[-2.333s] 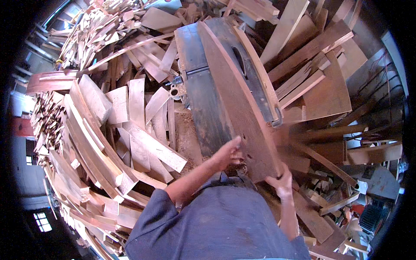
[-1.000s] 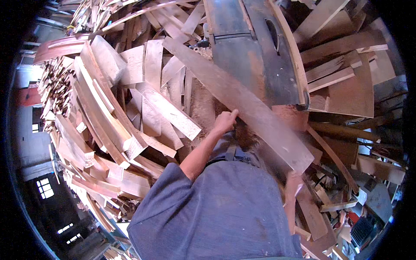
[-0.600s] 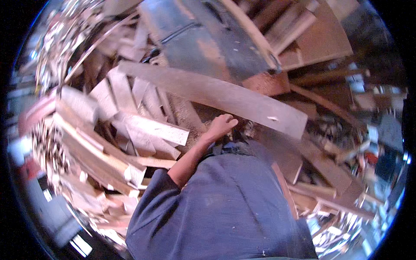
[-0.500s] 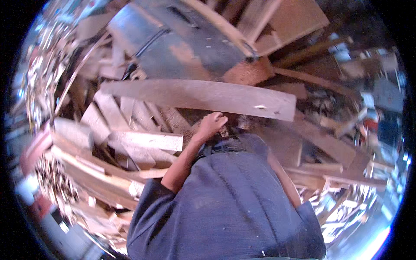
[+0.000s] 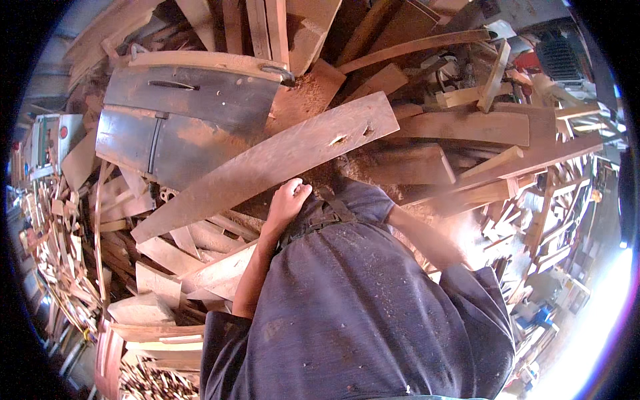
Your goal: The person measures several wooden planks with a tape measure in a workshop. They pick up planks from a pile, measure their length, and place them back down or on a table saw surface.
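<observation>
A long wooden plank (image 5: 267,160) with two holes near its right end slants up from left to right in front of me. My left hand (image 5: 290,200) is closed at the plank's near edge, about midway along, its fingers curled against the wood. The right forearm (image 5: 430,240) reaches forward, but my right hand is hidden behind my dark clothing, so its grip does not show. Just beyond the plank lies a dark, dusty metal panel (image 5: 207,103) with handles and a wooden strip along its far edge.
Loose boards and offcuts (image 5: 157,283) are heaped to the left. More planks (image 5: 467,127) lie across each other to the right, with sawdust (image 5: 307,93) between them. Thin sticks (image 5: 157,383) are bundled at lower left. Bright light falls on the floor (image 5: 593,320) at far right.
My view has turned to the right. The plank has gone from nearly level to a steep slant, its right end raised, and my left hand has moved left along with it.
</observation>
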{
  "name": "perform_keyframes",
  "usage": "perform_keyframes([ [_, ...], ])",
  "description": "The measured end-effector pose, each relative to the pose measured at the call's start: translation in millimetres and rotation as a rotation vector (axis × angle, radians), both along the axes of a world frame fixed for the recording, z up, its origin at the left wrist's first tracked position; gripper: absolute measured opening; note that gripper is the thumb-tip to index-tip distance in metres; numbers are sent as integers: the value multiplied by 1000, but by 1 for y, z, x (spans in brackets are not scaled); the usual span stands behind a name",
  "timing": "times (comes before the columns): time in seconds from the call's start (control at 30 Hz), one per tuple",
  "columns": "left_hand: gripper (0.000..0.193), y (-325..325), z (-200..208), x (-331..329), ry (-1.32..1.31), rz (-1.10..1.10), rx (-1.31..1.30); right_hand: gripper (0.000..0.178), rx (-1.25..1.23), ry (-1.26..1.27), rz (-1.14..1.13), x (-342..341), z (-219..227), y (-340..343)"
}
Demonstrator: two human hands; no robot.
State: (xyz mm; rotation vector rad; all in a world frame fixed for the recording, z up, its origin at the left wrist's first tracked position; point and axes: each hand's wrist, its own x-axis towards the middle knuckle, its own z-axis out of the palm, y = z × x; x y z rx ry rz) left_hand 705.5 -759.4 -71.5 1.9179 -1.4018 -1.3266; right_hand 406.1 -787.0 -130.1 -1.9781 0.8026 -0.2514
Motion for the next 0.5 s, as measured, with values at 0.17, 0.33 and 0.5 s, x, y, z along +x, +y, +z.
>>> perform_keyframes([
  [0.17, 40, -18, 14, 0, 21, -42, -14, 11, 30, 56, -73, -11, 29, 9],
  [0.33, 38, -27, 15, -1, 56, -90, -47, 12, 44, 163, -177, -35, 45, 46],
  [0.5, 40, -35, 17, 0, 110, -97, -66, 14, 10, 390, -265, -92, 78, 83],
])
